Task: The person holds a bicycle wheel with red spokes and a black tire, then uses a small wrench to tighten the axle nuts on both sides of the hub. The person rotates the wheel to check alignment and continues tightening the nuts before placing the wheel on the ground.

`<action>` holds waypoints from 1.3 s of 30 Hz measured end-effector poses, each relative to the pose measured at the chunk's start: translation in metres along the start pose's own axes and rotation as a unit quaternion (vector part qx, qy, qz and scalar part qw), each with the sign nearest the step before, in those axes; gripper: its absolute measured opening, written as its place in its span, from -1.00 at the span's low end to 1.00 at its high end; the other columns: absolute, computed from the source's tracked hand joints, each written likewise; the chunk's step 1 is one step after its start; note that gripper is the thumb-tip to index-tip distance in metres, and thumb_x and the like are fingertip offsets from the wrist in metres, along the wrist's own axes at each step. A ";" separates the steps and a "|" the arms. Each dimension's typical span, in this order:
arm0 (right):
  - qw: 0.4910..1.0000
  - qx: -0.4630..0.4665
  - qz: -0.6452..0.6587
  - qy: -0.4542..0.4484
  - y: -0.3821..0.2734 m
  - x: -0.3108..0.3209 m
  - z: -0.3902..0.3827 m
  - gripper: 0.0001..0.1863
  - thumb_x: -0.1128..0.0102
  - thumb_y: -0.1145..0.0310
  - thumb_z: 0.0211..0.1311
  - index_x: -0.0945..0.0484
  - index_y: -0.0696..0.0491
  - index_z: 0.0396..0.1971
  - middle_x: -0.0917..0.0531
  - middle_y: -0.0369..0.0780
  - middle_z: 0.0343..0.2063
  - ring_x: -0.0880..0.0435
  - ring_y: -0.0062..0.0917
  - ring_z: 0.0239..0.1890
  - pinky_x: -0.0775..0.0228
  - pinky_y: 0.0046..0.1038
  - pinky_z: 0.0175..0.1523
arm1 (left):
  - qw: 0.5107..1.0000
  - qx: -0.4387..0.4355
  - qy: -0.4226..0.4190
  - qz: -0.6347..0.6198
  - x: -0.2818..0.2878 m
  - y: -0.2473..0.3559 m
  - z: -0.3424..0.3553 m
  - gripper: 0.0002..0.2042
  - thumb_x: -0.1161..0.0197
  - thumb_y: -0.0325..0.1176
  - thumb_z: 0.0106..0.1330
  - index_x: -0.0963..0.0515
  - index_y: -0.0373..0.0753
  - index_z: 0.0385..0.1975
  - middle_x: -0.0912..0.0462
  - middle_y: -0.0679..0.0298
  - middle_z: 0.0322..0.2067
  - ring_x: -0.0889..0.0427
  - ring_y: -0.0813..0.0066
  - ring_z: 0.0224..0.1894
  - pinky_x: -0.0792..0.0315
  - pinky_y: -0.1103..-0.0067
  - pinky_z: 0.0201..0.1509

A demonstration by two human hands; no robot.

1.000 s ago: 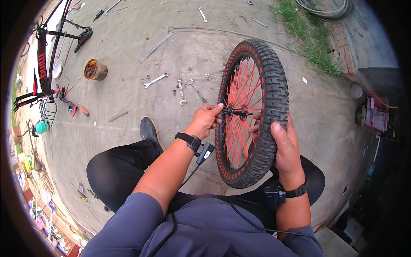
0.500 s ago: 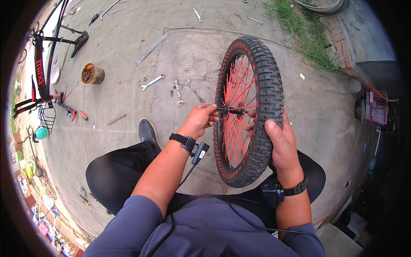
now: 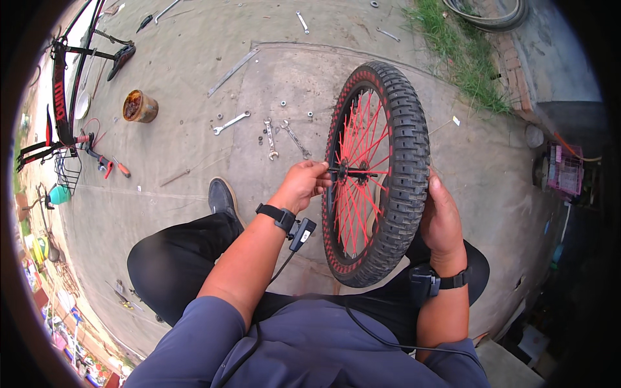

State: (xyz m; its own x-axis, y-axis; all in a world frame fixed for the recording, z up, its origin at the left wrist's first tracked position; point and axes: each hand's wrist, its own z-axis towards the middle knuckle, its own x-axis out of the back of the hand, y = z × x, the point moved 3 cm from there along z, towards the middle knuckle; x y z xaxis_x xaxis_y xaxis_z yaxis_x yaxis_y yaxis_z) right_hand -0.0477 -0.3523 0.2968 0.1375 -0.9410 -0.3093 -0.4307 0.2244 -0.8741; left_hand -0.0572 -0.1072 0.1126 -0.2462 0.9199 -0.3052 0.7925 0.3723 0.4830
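Between my knees a bicycle wheel (image 3: 409, 155) stands upright, with a black knobbly tyre, a red-checked sidewall and red spokes. A dark axle (image 3: 356, 172) runs through its hub. My left hand (image 3: 306, 184) pinches the axle's near-left end between thumb and fingers. Along the right side of the tyre lies my right hand (image 3: 443, 216), its thumb stretched out and not wrapped over the tread. The tyre partly hides its other fingers. Just left of the wheel, two spanners, one a combination spanner (image 3: 270, 139) and the other an adjustable-looking one (image 3: 296, 138), lie on the ground.
Another spanner (image 3: 231, 123) and several nuts lie farther left. A tub of brown grease (image 3: 140, 107) stands near an upturned bicycle frame (image 3: 61, 97). A screwdriver (image 3: 121, 167) rests beside the frame. Grass (image 3: 462, 64) and loose tyres (image 3: 491, 16) edge the far right.
My right hand has slipped off the tread to the tyre's right side, and its fingers no longer show among the spokes. My left hand stays at the axle end.
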 end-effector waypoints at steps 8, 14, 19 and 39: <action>0.999 0.028 -0.008 0.020 0.008 -0.003 -0.002 -0.44 0.15 0.14 0.59 -0.33 0.26 0.34 -0.63 -0.12 0.10 -0.63 -0.45 0.09 -0.41 -0.41 0.24 | 1.000 0.003 0.008 -0.007 0.006 -0.002 -0.001 -0.82 -0.23 -0.27 0.46 -0.52 -0.25 -0.14 -0.64 0.29 -0.32 -0.68 0.51 -0.35 -0.43 0.67 -0.44; 0.984 -0.047 -0.118 0.128 0.053 0.036 0.017 -0.60 0.00 0.28 0.50 -0.51 0.21 0.16 -0.70 -0.16 -0.06 -0.68 -0.45 -0.04 -0.51 -0.41 0.08 | 1.000 0.000 0.005 -0.004 0.007 -0.003 0.001 -0.81 -0.22 -0.27 0.47 -0.52 -0.25 -0.14 -0.63 0.30 -0.33 -0.68 0.51 -0.36 -0.43 0.66 -0.43; 0.981 -0.159 -0.063 0.088 0.145 0.070 0.039 -0.72 -0.08 0.35 0.46 -0.54 0.12 0.05 -0.69 -0.17 -0.11 -0.69 -0.45 -0.12 -0.54 -0.42 0.00 | 1.000 0.003 0.011 -0.010 0.005 -0.002 -0.002 -0.83 -0.21 -0.28 0.47 -0.52 -0.25 -0.14 -0.64 0.30 -0.34 -0.66 0.53 -0.38 -0.43 0.66 -0.43; 0.986 -0.135 -0.046 0.088 0.179 0.078 0.072 -0.67 -0.23 0.27 0.44 -0.51 0.18 0.02 -0.69 -0.12 -0.20 -0.71 -0.42 -0.29 -0.63 -0.41 -0.18 | 1.000 0.013 -0.002 -0.012 0.006 -0.003 -0.002 -0.83 -0.20 -0.28 0.50 -0.53 -0.24 -0.13 -0.65 0.30 -0.34 -0.65 0.56 -0.37 -0.44 0.67 -0.40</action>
State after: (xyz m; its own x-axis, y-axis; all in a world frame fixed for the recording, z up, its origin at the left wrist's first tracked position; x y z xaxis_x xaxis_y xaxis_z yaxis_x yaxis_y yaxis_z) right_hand -0.0492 -0.3675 0.0895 0.0402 -0.9890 -0.1426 -0.6491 0.0826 -0.7562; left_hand -0.0617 -0.1027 0.1111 -0.2633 0.9103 -0.3195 0.8003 0.3911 0.4545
